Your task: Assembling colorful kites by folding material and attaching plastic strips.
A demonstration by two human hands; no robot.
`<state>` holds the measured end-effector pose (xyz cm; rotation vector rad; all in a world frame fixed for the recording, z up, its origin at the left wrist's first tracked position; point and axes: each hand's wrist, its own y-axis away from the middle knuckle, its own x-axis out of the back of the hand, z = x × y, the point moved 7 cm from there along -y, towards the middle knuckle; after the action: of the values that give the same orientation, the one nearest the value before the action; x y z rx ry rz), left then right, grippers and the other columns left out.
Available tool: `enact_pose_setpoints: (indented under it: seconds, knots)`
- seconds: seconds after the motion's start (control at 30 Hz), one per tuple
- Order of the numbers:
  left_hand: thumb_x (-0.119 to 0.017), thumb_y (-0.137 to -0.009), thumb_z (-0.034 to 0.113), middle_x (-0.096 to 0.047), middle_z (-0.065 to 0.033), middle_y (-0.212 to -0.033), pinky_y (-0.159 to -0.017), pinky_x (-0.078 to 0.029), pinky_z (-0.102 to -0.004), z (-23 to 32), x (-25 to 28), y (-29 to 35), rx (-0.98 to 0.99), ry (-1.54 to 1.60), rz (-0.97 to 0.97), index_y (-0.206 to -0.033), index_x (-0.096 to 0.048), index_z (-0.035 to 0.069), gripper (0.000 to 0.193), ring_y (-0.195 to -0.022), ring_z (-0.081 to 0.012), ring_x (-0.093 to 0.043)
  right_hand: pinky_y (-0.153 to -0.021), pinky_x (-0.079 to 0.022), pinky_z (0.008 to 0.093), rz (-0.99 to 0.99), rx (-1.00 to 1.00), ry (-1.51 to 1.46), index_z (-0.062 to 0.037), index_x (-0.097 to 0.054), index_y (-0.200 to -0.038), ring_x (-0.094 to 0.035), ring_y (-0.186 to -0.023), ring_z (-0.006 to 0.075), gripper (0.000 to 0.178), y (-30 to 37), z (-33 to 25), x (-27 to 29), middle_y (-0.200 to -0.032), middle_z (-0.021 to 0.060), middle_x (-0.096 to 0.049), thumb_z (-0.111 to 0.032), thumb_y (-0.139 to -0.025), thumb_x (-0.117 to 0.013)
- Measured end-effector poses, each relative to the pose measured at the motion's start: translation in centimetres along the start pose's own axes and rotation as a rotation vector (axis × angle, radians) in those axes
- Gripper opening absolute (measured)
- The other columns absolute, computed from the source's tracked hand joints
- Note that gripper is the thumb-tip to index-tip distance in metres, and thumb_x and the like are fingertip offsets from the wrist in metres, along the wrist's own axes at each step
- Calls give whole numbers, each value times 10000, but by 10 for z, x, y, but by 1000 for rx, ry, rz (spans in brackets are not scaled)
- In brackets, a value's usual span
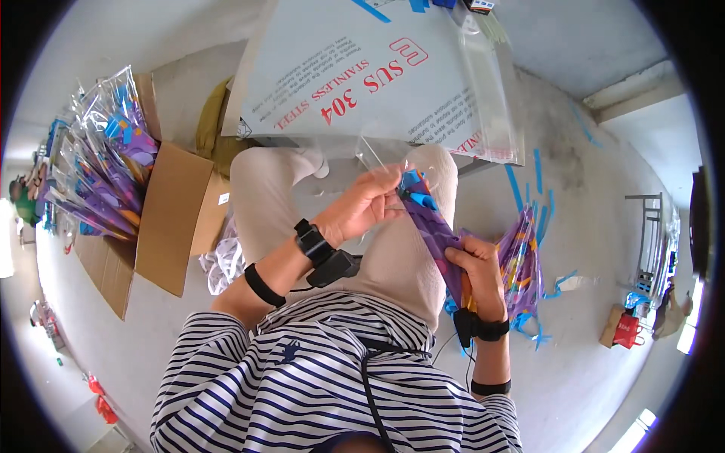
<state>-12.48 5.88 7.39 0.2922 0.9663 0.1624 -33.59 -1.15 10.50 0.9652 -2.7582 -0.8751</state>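
Note:
A long, narrow bundle of folded purple printed material (pixel 430 219), with blue and orange patches, slants over my lap. My right hand (pixel 481 275) is closed round its lower part, the thumb pressed on top. At its upper tip my left hand (pixel 366 205) pinches a clear plastic sleeve (pixel 377 156), which is thin and hard to make out. The bundle's tip looks to be at or inside the sleeve's mouth; I cannot tell which. More purple printed material (pixel 522 272) hangs or lies beyond my right hand.
Ahead stands a table topped with a film-covered steel sheet (pixel 302 83). An open cardboard box (pixel 175 215) at left holds several purple bundles in clear sleeves (pixel 113 162). Blue strips (pixel 538 172) lie on the floor at right. White scraps (pixel 223 264) lie beside the box.

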Motion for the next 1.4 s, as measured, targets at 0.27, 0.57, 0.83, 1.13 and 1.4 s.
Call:
enact_pose_setpoints:
  seconds: [0.27, 0.57, 0.83, 1.13, 1.4]
  knots:
    - [-629, -982, 463, -625, -103, -1307, -1054, -475, -492, 21, 12, -5, -94, 234, -12, -1426, -494, 121, 576, -1200, -225, -596, -591, -396, 214, 40, 113, -97, 12, -691, -765, -508, -634, 36, 85, -14, 7, 7, -719, -50, -594, 22, -850, -697]
    - [-559, -1029, 417, -610, -146, -1378, -1012, -499, -418, 19, 18, -4, -87, -4, 35, -1428, -517, 95, 514, -1246, -254, -599, -580, -429, 210, 53, -1, 53, 52, -726, -857, -562, -641, 49, 50, -4, 3, 23, -735, -19, -627, 17, -857, -691]
    - [-659, -982, 193, -655, -147, -1304, -1038, -515, -417, 3, 18, -13, -107, -34, 46, -1366, -564, 62, 417, -1194, -266, -642, -602, -443, 197, -34, -43, 41, 72, -732, -908, -580, -657, 49, 110, -14, 8, 2, -769, -5, -652, -18, -883, -675]
    - [-688, -908, 0, -708, -191, -1109, -933, -587, -417, 1, 32, -12, -235, 22, 268, -1219, -600, -2, 323, -1031, -295, -711, -650, -473, 200, -113, 10, 230, 45, -722, -908, -592, -693, 50, 87, -26, 32, -3, -781, 0, -665, -14, -884, -663]
    - [-653, -946, 28, -681, -179, -1212, -1042, -532, -445, -15, 18, -13, -145, 92, 164, -1304, -611, 35, 360, -1161, -319, -659, -663, -496, 214, -53, -31, 119, 43, -724, -921, -606, -696, 61, 95, -17, 30, -3, -786, 10, -674, 34, -861, -651]
